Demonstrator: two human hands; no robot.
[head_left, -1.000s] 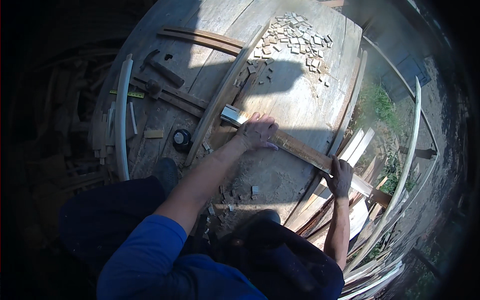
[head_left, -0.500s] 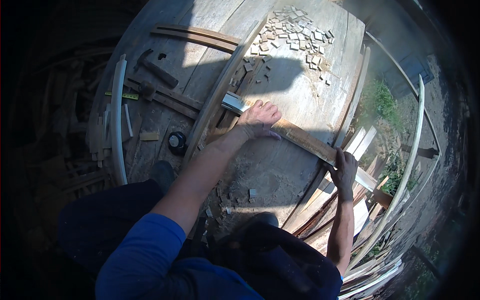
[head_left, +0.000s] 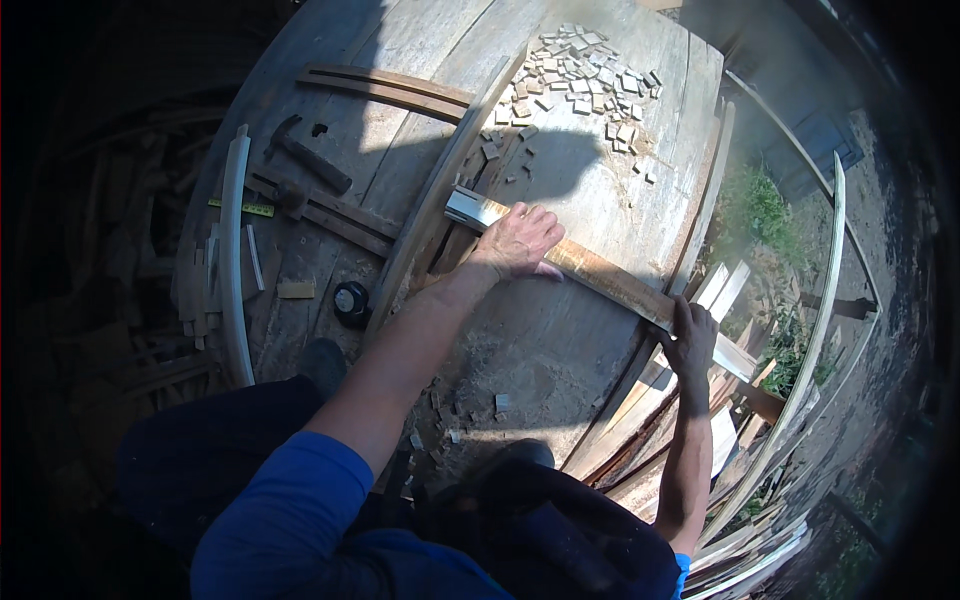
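Observation:
A long, narrow wooden board [head_left: 612, 279] slants across the work table, from the middle down to the right and out past the edge. My left hand [head_left: 522, 241] is closed over it near its left end, fingers curled over the far edge and the thumb on the near side. Farther right, my right hand [head_left: 690, 338] grips the same board close to the table's right edge. The board's pale left end [head_left: 470, 208] lies beside a long upright-edged wooden rail [head_left: 447, 167] that crosses the table.
Many small cut wood blocks [head_left: 585, 75] lie scattered at the far side. To the left are a hammer [head_left: 308, 158], a yellow tape blade [head_left: 250, 208], a round black tool [head_left: 351, 302] and slotted wooden strips [head_left: 400, 92]. Long timber offcuts [head_left: 640, 430] are piled at the right.
The table and the things on it sit slightly lower in the picture. Both hands keep their hold on the board, with hardly any visible movement.

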